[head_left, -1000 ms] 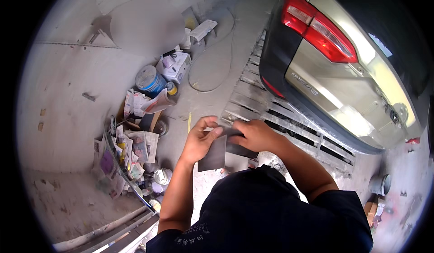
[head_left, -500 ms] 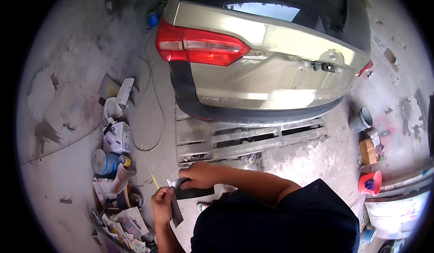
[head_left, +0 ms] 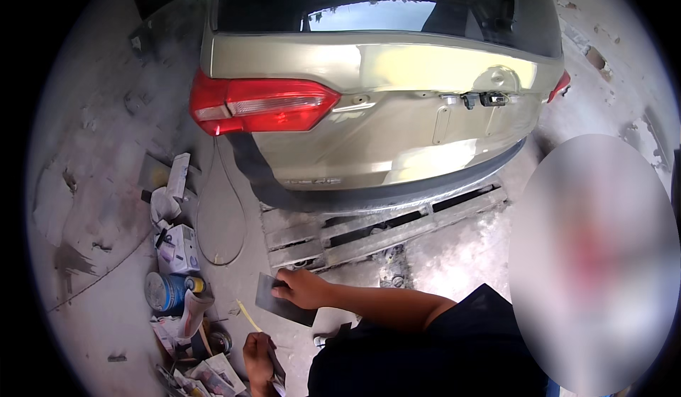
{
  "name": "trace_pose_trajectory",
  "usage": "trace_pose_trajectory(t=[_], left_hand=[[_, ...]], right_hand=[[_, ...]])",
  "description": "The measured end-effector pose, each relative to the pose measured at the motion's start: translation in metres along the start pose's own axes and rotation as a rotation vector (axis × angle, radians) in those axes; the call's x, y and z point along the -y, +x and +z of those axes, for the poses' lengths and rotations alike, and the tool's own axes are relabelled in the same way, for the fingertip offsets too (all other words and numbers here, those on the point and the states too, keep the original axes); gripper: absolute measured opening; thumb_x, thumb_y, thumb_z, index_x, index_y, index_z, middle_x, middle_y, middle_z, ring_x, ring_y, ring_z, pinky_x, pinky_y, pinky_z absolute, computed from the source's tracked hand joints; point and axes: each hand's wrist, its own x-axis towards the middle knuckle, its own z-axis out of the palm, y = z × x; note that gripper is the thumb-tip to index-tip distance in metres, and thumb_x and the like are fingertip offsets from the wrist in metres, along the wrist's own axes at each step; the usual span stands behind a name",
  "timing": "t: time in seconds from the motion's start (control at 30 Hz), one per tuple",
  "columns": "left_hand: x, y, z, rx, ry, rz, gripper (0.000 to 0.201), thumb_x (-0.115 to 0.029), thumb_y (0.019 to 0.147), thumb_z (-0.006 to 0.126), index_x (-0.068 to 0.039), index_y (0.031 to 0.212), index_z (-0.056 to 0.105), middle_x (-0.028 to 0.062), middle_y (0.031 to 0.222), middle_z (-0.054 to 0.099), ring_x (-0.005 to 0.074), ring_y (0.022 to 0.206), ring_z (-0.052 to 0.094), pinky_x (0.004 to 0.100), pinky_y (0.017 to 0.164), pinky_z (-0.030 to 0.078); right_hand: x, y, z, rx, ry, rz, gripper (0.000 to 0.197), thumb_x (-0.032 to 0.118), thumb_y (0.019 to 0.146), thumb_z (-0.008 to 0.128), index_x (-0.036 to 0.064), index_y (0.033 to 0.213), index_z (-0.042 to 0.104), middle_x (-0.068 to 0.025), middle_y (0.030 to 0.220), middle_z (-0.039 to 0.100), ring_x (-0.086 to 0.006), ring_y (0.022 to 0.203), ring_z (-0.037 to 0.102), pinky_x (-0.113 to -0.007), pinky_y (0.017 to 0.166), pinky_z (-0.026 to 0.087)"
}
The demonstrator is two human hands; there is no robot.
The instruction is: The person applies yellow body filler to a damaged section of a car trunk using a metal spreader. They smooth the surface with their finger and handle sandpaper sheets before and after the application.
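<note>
My right hand (head_left: 301, 288) is closed around the upper edge of a dark grey, stiff-looking rectangular sheet (head_left: 289, 307), its exact kind unclear. Lower and to the left, my left hand (head_left: 257, 354) grips a narrow dark flat piece (head_left: 277, 370) with a pale edge; what it is I cannot make out. The two hands are apart, above the floor. Ahead of them stands the rear of a gold-beige car (head_left: 340, 152) with a red tail light (head_left: 266, 105) and a dark lower bumper (head_left: 369, 198).
A slatted grate (head_left: 291, 255) lies under the car's rear. Along the left are a blue can (head_left: 164, 292), a white box (head_left: 177, 249), papers (head_left: 216, 376) and a looped hose (head_left: 243, 230). A thin yellow strip (head_left: 248, 316) shows near my left hand. The right side is blurred.
My hands, close together at a pale corner before, have moved apart: the left down, the right showing more of its sheet. My view has shifted, so the car sits further left.
</note>
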Motion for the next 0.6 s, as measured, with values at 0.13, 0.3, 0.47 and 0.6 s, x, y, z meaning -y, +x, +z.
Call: trace_pose_trajectory(t=[0.13, 0.3, 0.47, 0.6], left_hand=[[0.017, 0.003, 0.005, -0.204, -0.021, 0.047, 0.034, -0.028, 0.098, 0.049, -0.005, 0.073, 0.048, -0.0014, 0.063, 0.047, 0.0058, 0.058, 0.038, 0.0231, 0.053, 0.032], [0.019, -0.004, 0.012, -0.478, 0.405, 0.276, 0.028, -0.023, 0.094, 0.054, 0.003, 0.083, 0.055, 0.0045, 0.069, 0.056, 0.0142, 0.064, 0.049, 0.029, 0.062, 0.043], [0.025, -0.043, -0.018, -0.71, 0.545, 0.18, 0.014, -0.012, 0.087, 0.061, 0.001, 0.083, 0.062, 0.0163, 0.073, 0.064, 0.0236, 0.064, 0.06, 0.0362, 0.062, 0.048], [0.042, -0.056, -0.048, -0.8, 0.536, 0.156, 0.02, -0.02, 0.086, 0.066, -0.002, 0.078, 0.062, 0.0208, 0.073, 0.063, 0.0383, 0.065, 0.062, 0.0422, 0.058, 0.048]], right_hand=[[-0.01, 0.001, -0.001, 0.192, -0.008, -0.035, 0.03, 0.016, 0.087, 0.054, -0.0001, 0.112, 0.051, -0.0256, 0.081, 0.062, -0.0436, 0.077, 0.061, -0.049, 0.069, 0.047], [-0.023, 0.002, 0.036, 0.33, 0.03, -0.259, 0.023, 0.006, 0.078, 0.051, 0.0036, 0.098, 0.061, -0.0201, 0.082, 0.062, -0.0392, 0.083, 0.06, -0.045, 0.073, 0.047], [0.013, 0.008, 0.086, 0.696, -0.004, -0.268, 0.031, 0.03, 0.091, 0.057, 0.0007, 0.083, 0.064, -0.0205, 0.079, 0.061, -0.0358, 0.076, 0.061, -0.041, 0.067, 0.047], [0.048, -0.008, 0.138, 0.741, 0.034, -0.268, 0.022, 0.021, 0.09, 0.061, -0.0015, 0.089, 0.063, -0.0134, 0.079, 0.063, -0.0223, 0.071, 0.06, -0.036, 0.065, 0.046]])
